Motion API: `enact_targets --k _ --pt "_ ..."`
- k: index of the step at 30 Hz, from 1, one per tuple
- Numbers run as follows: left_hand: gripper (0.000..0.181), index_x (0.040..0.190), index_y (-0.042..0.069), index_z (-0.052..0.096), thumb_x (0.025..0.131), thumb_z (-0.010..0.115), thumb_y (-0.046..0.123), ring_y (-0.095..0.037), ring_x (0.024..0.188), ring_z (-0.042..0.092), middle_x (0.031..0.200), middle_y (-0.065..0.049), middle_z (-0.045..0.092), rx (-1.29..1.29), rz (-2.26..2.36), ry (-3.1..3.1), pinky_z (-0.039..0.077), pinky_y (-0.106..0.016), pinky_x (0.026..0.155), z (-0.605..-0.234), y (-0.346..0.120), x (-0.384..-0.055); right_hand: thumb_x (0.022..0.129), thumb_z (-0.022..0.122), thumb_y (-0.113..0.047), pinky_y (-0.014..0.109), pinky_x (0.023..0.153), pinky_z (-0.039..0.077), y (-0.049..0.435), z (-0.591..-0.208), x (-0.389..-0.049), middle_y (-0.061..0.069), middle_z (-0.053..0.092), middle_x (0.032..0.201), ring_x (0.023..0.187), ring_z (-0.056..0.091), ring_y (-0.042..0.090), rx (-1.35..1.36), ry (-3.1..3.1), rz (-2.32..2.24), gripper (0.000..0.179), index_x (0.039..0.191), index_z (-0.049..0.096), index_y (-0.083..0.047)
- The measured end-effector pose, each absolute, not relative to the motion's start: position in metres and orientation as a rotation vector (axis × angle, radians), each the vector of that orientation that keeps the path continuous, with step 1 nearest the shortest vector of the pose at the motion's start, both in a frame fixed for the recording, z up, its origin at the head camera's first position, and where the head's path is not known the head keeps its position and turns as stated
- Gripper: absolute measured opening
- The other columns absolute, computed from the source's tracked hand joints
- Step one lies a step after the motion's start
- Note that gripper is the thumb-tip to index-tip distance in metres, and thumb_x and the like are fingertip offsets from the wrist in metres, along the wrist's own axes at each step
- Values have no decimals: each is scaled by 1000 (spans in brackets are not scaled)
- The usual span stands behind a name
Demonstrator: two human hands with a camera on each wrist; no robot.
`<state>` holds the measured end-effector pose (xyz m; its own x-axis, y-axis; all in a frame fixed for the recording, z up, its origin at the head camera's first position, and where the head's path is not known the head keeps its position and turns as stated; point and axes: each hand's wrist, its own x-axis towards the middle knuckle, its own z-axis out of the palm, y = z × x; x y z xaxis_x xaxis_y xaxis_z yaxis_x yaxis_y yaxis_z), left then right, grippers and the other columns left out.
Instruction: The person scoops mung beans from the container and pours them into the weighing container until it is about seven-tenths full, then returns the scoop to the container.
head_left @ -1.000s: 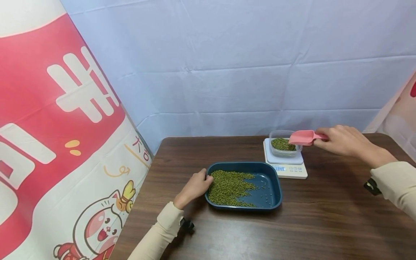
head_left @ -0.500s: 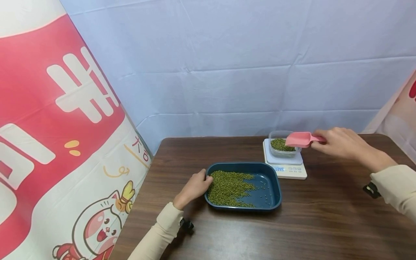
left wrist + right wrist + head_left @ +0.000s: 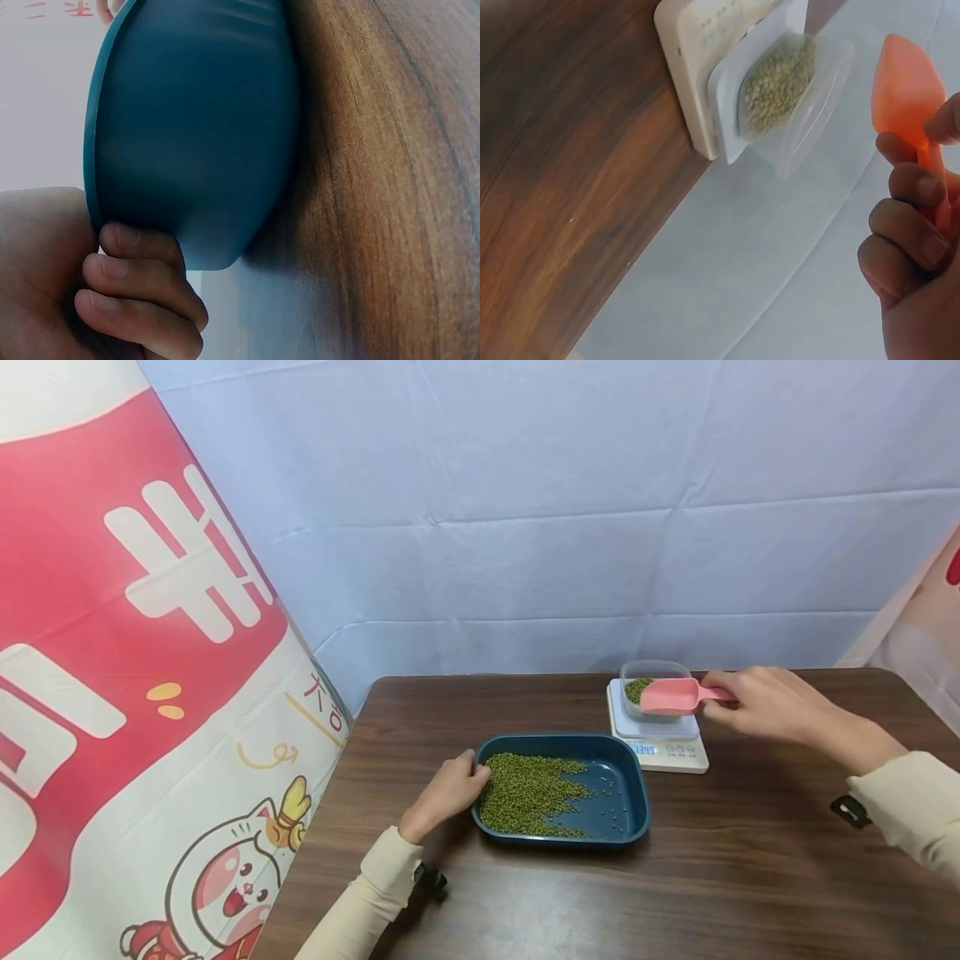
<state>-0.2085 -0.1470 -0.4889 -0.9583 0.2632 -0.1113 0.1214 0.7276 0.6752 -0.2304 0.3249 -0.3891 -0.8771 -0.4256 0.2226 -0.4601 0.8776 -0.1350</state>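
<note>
My right hand (image 3: pixel 772 703) grips a pink scoop (image 3: pixel 671 697) by its handle. The scoop hovers over the near part of a clear plastic container (image 3: pixel 656 668), and in the right wrist view it stands apart from the rim. Green mung beans (image 3: pixel 778 84) fill the lower part of that container, which sits on a white kitchen scale (image 3: pixel 678 756) with a lit display. My left hand (image 3: pixel 448 789) pinches the left rim of a dark blue tray (image 3: pixel 562 742), thumb over the edge and fingers curled against the outside wall. More beans (image 3: pixel 525 797) lie mostly in the tray's left half.
Everything stands on a dark wooden table (image 3: pixel 555 902). A pale cloth backdrop (image 3: pixel 487 568) hangs behind its far edge. To the left is a red and white printed banner (image 3: pixel 82 568) with a cartoon figure.
My right hand has moved left and a little nearer with the scoop, which now covers more of the container's beans. The left hand and tray have stayed in place.
</note>
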Motion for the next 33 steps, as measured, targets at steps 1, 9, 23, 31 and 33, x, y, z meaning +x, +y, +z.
enact_targets --k 1,9,23,31,33 --pt "27 86 12 41 108 46 26 -16 60 35 71 0 38 308 1049 2732 35 -31 60 -489 -147 -209 90 72 -19 28 53 28 323 -389 -229 -8 37 61 55 37 9 683 -2873 274 12 100 69 -13" --pt "26 85 12 41 107 47 25 -15 61 37 72 1 38 305 1056 2740 35 -31 60 -490 -148 -209 91 76 -20 26 53 26 307 -389 -220 -10 35 60 54 34 6 768 -2841 256 21 109 71 -9" --pt "27 86 13 43 108 47 27 -14 60 37 71 1 39 303 1066 2728 36 -30 60 -489 -147 -209 90 76 -22 23 50 24 283 -394 -208 -13 41 59 51 31 3 861 -2904 265 29 116 74 -8" --pt "27 86 12 43 108 46 28 -15 60 37 71 1 40 307 1068 2719 36 -30 60 -490 -148 -209 93 77 -30 26 52 23 269 -393 -205 -12 41 61 53 32 5 923 -2949 199 29 115 72 -12" --pt "27 86 13 43 108 46 28 -15 60 37 71 1 39 306 1064 2721 36 -30 60 -490 -148 -209 92 78 -31 26 53 24 265 -393 -204 -12 41 62 53 32 5 948 -2952 183 26 112 72 -15"
